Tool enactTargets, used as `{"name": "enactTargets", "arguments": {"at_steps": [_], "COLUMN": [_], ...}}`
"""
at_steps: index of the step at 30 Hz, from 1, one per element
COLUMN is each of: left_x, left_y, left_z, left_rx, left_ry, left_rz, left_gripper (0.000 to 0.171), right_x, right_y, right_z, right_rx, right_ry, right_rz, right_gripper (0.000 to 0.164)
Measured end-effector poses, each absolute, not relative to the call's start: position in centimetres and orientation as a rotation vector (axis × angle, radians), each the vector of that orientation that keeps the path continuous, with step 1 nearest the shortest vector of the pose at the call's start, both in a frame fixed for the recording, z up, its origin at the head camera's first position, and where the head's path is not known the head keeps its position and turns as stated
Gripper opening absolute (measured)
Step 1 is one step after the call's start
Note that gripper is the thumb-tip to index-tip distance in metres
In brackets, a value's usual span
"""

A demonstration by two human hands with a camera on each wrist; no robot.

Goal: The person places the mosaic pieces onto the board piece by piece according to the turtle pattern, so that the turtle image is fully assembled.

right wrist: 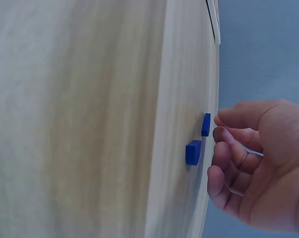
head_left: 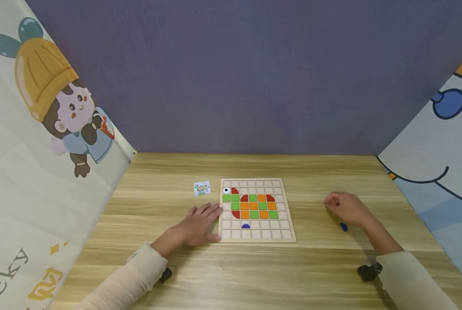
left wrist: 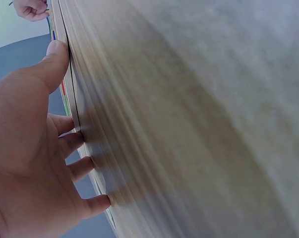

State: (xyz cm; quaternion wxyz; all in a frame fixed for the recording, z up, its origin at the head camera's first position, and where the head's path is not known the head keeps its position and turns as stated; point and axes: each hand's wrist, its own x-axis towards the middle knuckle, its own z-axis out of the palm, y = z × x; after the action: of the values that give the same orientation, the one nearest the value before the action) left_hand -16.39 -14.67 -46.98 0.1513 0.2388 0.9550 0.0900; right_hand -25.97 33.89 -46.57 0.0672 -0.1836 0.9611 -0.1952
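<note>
A wooden grid board (head_left: 265, 234) carries green, orange and red tiles, a white eye tile (head_left: 226, 190) and a blue half-round tile (head_left: 246, 226) in its lower part. Spread against its left edge, my left hand (head_left: 197, 226) lies with fingers and thumb extended, holding nothing. My right hand (head_left: 347, 209) hovers low over the table to the right, fingers loosely bent. Just beyond its fingertips in the right wrist view is a blue tile (right wrist: 206, 125), mostly hidden by the hand in the head view. Another blue half-round tile (head_left: 343, 227) lies by that hand.
A small picture card (head_left: 202, 188) lies left of the board. A dark wall panel (head_left: 254, 86) rises behind the wooden table (head_left: 168, 172), with printed cloths at both sides. Black wrist cameras (head_left: 369, 272) sit at the cuffs.
</note>
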Motion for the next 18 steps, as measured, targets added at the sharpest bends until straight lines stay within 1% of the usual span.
{"name": "enactTargets", "arguments": {"at_steps": [18], "left_x": [-16.40], "left_y": [-14.71], "left_z": [-47.09], "left_rx": [0.689], "left_ry": [2.748], "left_rz": [0.251], "left_gripper": [0.089], "right_x": [-25.95], "right_y": [34.52], "right_z": [-47.03], "right_rx": [-0.469], "right_ry": [2.872], "right_rz": [-0.556], "right_gripper": [0.013]}}
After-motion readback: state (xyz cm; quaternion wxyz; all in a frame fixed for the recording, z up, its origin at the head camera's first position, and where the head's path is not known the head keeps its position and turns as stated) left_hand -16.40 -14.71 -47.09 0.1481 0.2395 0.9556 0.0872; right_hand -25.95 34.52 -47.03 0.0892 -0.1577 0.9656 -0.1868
